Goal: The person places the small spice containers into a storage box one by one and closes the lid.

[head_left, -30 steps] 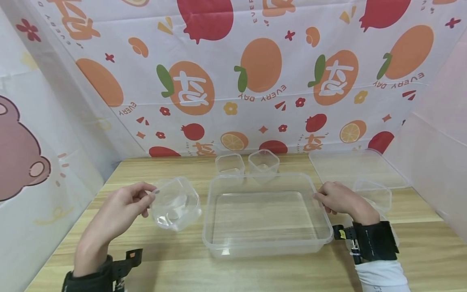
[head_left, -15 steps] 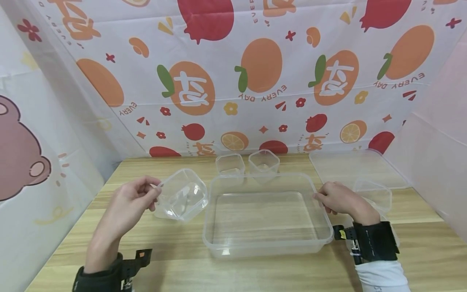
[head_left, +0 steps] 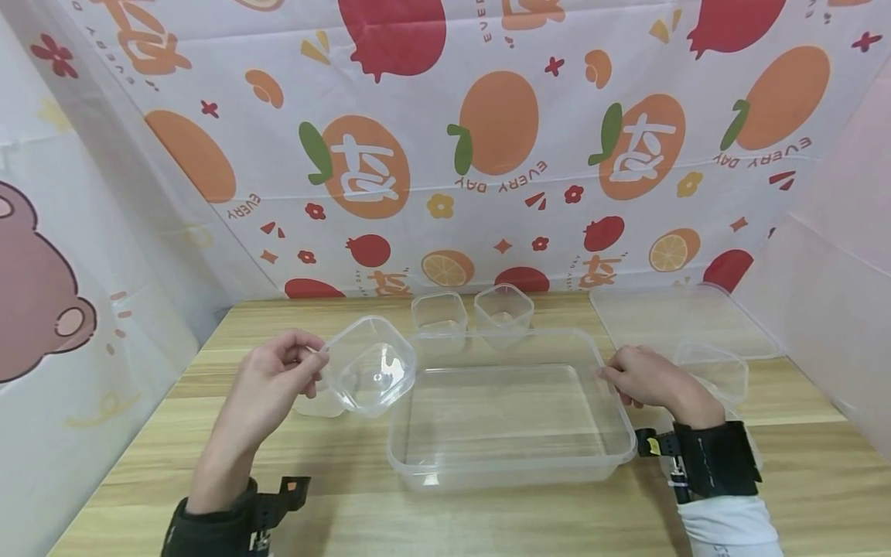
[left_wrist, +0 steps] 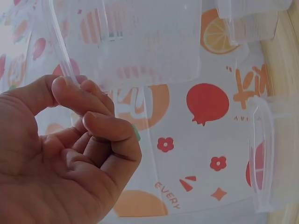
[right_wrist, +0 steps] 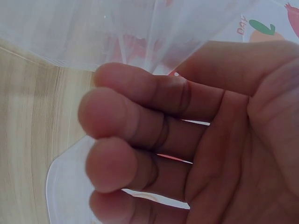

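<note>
My left hand (head_left: 278, 375) pinches the rim of a small clear plastic container (head_left: 372, 367) between thumb and fingers. The container is raised and tilted with its opening towards me, overlapping the left rim of a large clear plastic box (head_left: 508, 473) in the head view. Its wall (left_wrist: 135, 42) rises above my fingertips in the left wrist view. My right hand (head_left: 650, 383) holds the large box by its right rim; the thumb lies on one side of the wall and the fingers on the other, as the right wrist view shows (right_wrist: 93, 28).
Behind the large box stand two small clear containers (head_left: 438, 313). A large flat clear lid (head_left: 682, 321) lies at the back right, with another small container (head_left: 713, 371) in front of it. Another clear piece (head_left: 320, 404) lies on the wooden table (head_left: 390, 518) at left.
My left hand has moved right and slightly up with the small container, bringing it to the large box's left rim and turning its opening more towards me. My right hand has stayed put.
</note>
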The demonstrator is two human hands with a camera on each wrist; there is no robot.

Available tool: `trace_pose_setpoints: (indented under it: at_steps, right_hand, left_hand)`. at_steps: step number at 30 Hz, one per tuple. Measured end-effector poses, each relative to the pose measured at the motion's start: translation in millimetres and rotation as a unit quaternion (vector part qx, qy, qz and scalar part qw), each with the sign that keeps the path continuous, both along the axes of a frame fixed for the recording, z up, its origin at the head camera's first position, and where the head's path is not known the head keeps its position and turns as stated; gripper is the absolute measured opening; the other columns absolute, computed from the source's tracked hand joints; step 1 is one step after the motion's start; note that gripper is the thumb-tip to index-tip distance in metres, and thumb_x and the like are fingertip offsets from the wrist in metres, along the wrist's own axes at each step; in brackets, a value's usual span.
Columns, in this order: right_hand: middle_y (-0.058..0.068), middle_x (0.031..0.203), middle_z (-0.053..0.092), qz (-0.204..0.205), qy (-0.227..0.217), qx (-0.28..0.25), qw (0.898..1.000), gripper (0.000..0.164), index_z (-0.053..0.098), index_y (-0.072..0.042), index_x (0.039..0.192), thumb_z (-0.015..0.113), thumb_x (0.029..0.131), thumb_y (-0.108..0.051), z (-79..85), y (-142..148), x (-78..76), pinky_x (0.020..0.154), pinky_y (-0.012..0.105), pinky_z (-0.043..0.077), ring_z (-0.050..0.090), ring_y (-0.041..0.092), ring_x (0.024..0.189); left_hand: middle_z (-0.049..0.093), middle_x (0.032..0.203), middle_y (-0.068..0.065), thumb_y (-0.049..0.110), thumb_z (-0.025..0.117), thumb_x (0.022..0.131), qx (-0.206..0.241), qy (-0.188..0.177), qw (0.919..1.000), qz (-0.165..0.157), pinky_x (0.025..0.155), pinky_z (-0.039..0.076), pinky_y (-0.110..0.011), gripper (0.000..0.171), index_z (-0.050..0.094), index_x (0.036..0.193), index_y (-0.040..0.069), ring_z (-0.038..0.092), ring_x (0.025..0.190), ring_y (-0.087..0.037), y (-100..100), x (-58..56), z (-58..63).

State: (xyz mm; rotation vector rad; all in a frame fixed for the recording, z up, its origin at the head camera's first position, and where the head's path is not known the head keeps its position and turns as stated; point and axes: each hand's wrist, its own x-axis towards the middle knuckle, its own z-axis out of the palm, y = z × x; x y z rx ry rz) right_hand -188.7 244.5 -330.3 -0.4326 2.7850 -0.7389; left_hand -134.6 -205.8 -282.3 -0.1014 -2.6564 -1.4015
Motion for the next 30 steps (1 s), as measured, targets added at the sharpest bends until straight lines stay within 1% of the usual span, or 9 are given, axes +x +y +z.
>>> trace_pose_setpoints:
  at_steps: [3, 7, 10, 13, 15, 16, 21, 25, 30]
  right_hand:
    - [-0.003, 0.051, 0.044, 0.003, 0.003, 0.001, 1.000, 0.041, 0.059, -0.009, 0.061, 0.057, 0.102, -0.011, 0.9, 2.0, 0.4, 0.050, 0.030, 0.037, 0.041, 0.012, 0.046]
    - [-0.003, 0.051, 0.044, -0.001, 0.004, 0.006, 1.000, 0.040, 0.059, -0.008, 0.062, 0.057, 0.102, -0.011, 2.3, 3.6, 1.8, 0.050, 0.030, 0.037, 0.041, 0.013, 0.046]
    - [-0.002, 0.051, 0.045, -0.009, 0.003, 0.007, 1.000, 0.040, 0.059, -0.008, 0.063, 0.057, 0.102, -0.012, 2.3, 2.7, 2.2, 0.051, 0.031, 0.037, 0.041, 0.013, 0.046]
    - [-0.002, 0.051, 0.045, -0.006, 0.006, 0.003, 1.000, 0.040, 0.059, -0.006, 0.063, 0.056, 0.103, -0.012, 0.7, -0.2, 0.7, 0.051, 0.031, 0.037, 0.041, 0.013, 0.046]
    - [-0.003, 0.051, 0.045, -0.008, 0.007, -0.001, 1.000, 0.040, 0.059, -0.005, 0.063, 0.055, 0.103, -0.012, 0.1, 2.1, 0.7, 0.051, 0.030, 0.037, 0.041, 0.013, 0.046]
    - [-0.003, 0.051, 0.044, -0.005, 0.009, -0.002, 1.000, 0.041, 0.059, -0.005, 0.063, 0.055, 0.103, -0.012, -0.7, 1.1, -0.2, 0.051, 0.030, 0.037, 0.041, 0.013, 0.046]
    - [-0.003, 0.050, 0.044, -0.004, 0.008, -0.007, 1.000, 0.041, 0.059, -0.004, 0.062, 0.054, 0.103, -0.011, -2.2, 0.0, -1.5, 0.050, 0.030, 0.037, 0.041, 0.012, 0.045]
    - [-0.003, 0.050, 0.044, -0.006, 0.003, -0.005, 1.000, 0.040, 0.060, -0.003, 0.064, 0.054, 0.103, -0.010, -2.3, 1.1, -0.9, 0.050, 0.030, 0.037, 0.041, 0.012, 0.045]
    - [-0.003, 0.050, 0.044, -0.005, 0.004, -0.001, 1.000, 0.040, 0.060, -0.004, 0.064, 0.055, 0.103, -0.011, -2.9, 1.3, -1.1, 0.050, 0.030, 0.036, 0.040, 0.011, 0.045]
  left_hand:
    - [0.059, 0.080, -0.008, 0.006, 0.060, 0.101, 0.019, -0.001, 0.9998, -0.002, 0.060, 0.049, -0.024, 0.022, 0.057, 0.117, -0.008, 0.056, 0.063, -0.016, 5.0, -1.4, 0.1]
    - [0.059, 0.080, -0.009, 0.006, 0.061, 0.101, 0.033, 0.000, 0.9994, -0.008, 0.060, 0.050, -0.025, 0.021, 0.056, 0.116, -0.008, 0.056, 0.062, -0.016, 11.9, -3.8, 0.1]
    - [0.058, 0.079, -0.009, 0.006, 0.061, 0.101, 0.035, 0.001, 0.9993, -0.015, 0.059, 0.048, -0.025, 0.020, 0.057, 0.115, -0.007, 0.056, 0.061, -0.016, 15.3, -5.3, -0.5]
    - [0.058, 0.078, -0.009, 0.007, 0.062, 0.101, 0.027, 0.002, 0.9995, -0.018, 0.058, 0.046, -0.026, 0.020, 0.057, 0.115, -0.007, 0.056, 0.060, -0.016, 16.5, -5.5, -1.5]
    - [0.057, 0.078, -0.008, 0.007, 0.062, 0.101, 0.023, 0.003, 0.9994, -0.025, 0.057, 0.044, -0.026, 0.020, 0.058, 0.114, -0.006, 0.056, 0.060, -0.016, 21.4, -9.5, -3.1]
    - [0.057, 0.078, -0.007, 0.008, 0.062, 0.101, 0.018, 0.004, 0.9995, -0.025, 0.057, 0.044, -0.026, 0.020, 0.058, 0.114, -0.006, 0.056, 0.061, -0.016, 22.1, -9.6, -3.0]
    - [0.058, 0.077, -0.009, 0.007, 0.062, 0.100, 0.016, 0.014, 0.9990, -0.039, 0.059, 0.045, -0.026, 0.018, 0.059, 0.112, -0.006, 0.056, 0.062, -0.018, 30.1, -13.8, -1.7]
    - [0.058, 0.076, -0.009, 0.005, 0.063, 0.099, 0.019, 0.026, 0.9984, -0.047, 0.059, 0.046, -0.025, 0.016, 0.060, 0.110, -0.006, 0.056, 0.060, -0.019, 36.6, -17.2, -0.5]
    - [0.058, 0.076, -0.009, 0.006, 0.062, 0.100, 0.030, 0.023, 0.9982, -0.047, 0.060, 0.049, -0.025, 0.016, 0.060, 0.110, -0.006, 0.057, 0.060, -0.019, 39.7, -20.3, 0.3]
